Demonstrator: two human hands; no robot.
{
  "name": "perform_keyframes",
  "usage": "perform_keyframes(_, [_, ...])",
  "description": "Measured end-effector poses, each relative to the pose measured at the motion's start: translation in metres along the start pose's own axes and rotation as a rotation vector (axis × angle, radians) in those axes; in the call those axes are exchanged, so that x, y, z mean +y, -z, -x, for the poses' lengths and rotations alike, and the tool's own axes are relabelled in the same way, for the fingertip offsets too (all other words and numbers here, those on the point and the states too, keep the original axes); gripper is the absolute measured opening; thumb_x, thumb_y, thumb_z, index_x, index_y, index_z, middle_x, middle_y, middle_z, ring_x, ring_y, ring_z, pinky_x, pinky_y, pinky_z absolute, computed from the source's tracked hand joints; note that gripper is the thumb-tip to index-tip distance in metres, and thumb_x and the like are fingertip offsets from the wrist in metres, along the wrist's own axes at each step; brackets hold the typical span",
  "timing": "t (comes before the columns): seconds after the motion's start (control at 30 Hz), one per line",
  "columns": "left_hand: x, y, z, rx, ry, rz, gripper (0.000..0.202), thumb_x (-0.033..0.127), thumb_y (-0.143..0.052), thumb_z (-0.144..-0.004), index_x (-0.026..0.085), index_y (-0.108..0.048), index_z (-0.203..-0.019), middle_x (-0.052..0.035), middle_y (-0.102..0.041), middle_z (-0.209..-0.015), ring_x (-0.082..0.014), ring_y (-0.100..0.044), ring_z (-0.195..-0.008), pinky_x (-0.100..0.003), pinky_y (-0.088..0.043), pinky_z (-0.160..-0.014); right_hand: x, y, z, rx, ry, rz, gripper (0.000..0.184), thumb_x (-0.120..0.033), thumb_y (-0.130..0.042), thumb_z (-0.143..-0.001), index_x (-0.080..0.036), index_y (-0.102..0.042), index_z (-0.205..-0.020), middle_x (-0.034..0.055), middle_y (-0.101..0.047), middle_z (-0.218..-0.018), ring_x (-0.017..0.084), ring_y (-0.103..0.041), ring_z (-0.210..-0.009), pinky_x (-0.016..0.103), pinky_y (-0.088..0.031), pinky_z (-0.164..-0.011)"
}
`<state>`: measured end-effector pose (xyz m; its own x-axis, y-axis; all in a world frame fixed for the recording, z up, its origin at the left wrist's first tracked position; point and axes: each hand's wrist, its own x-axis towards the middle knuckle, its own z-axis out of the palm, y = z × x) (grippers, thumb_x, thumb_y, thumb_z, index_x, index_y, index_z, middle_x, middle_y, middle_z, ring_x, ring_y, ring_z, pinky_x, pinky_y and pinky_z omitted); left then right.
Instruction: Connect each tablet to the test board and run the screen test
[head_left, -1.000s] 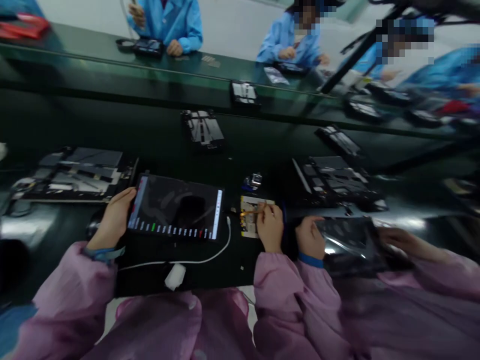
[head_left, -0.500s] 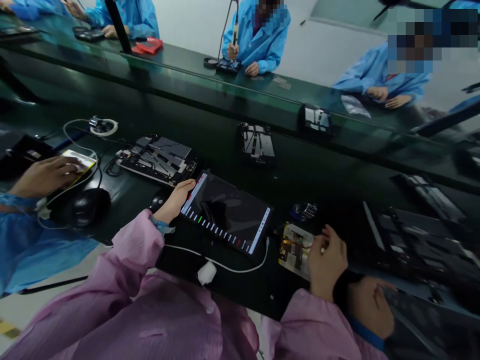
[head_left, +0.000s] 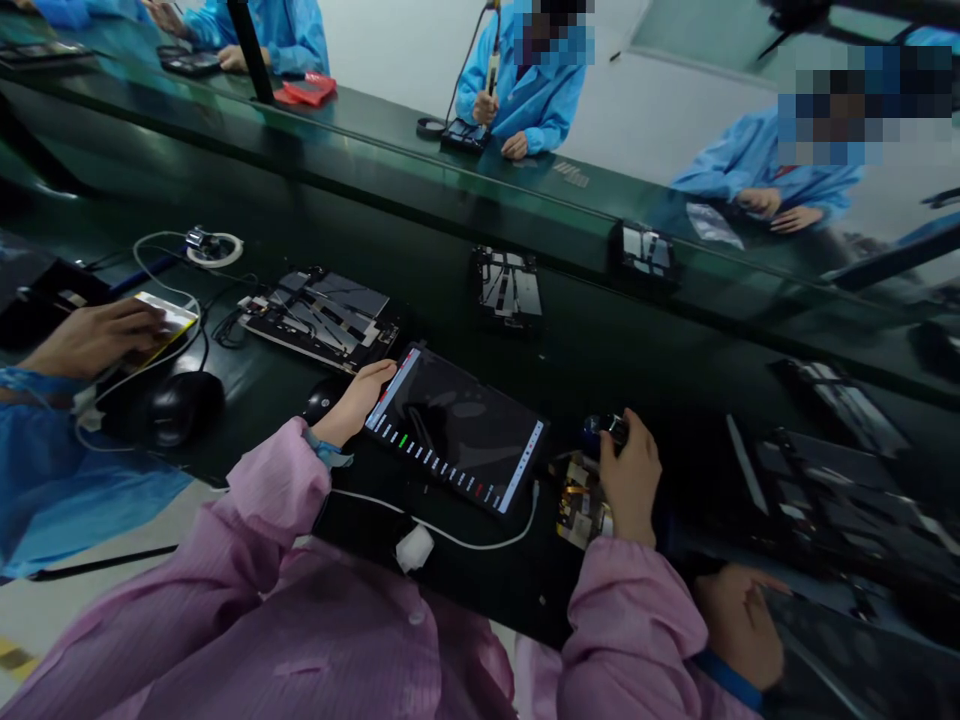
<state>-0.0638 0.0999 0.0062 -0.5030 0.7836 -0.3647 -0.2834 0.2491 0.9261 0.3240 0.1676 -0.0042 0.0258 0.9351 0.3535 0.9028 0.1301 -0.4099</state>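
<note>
My left hand [head_left: 361, 400] grips the left edge of a tablet [head_left: 457, 425], its thumb on top and the other fingers hidden beneath. The tablet lies tilted, and its dark screen shows a row of small text labels and a pale bar along each short side. My right hand [head_left: 631, 475] is closed around the right end of a small blue and silver object [head_left: 600, 430], whose kind I cannot make out. Just below that hand lies an exposed circuit board [head_left: 581, 505] with yellow edges. A white cable [head_left: 450, 541] runs in front of the tablet.
Opened devices lie beyond the tablet: one at left [head_left: 326, 315], another further back [head_left: 508, 285]. A black mouse [head_left: 184, 405] sits near a co-worker's hand [head_left: 101, 335] at left. Another person's hand [head_left: 739, 625] is close to my right sleeve. Crumpled white material [head_left: 415, 547] lies at the front edge.
My right hand has moved up and left from the circuit board to the small blue and silver object and taken hold of it. My left hand still holds the tablet.
</note>
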Motion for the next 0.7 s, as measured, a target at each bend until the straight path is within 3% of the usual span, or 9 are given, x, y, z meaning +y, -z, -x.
perform_keyframes(0.3, [-0.002, 0.001, -0.001, 0.018, 0.056, 0.023, 0.023, 0.030, -0.071, -0.066, 0.018, -0.070, -0.086, -0.0054, -0.069, -0.099, -0.0218, -0.061, -0.100, -0.034, -0.045, -0.094, 0.011, -0.009, 0.001, 0.093, 0.022, -0.078, 0.044, -0.035, -0.046, -0.087, -0.014, -0.053, -0.125, 0.0159, -0.055, -0.125, 0.026, -0.050, -0.118, 0.046, -0.039, -0.102])
perform_keyframes(0.47, [-0.002, 0.001, 0.002, 0.035, 0.066, 0.002, 0.019, 0.026, -0.071, -0.067, 0.019, -0.071, -0.085, -0.0041, -0.070, -0.095, -0.0177, -0.063, -0.090, -0.025, -0.050, -0.079, 0.014, -0.007, 0.004, 0.084, 0.005, -0.103, 0.045, -0.031, -0.047, -0.085, -0.014, -0.053, -0.126, 0.0150, -0.056, -0.125, 0.025, -0.051, -0.116, 0.045, -0.039, -0.103])
perform_keyframes(0.7, [-0.002, 0.001, 0.005, 0.041, 0.105, 0.025, 0.015, 0.016, -0.067, -0.071, 0.019, -0.070, -0.085, 0.0009, -0.069, -0.081, -0.0080, -0.061, -0.070, -0.014, -0.047, -0.060, 0.016, 0.001, 0.011, 0.054, -0.008, -0.188, 0.046, -0.020, -0.047, -0.082, -0.019, -0.052, -0.128, 0.0109, -0.054, -0.127, 0.020, -0.053, -0.115, 0.040, -0.042, -0.103])
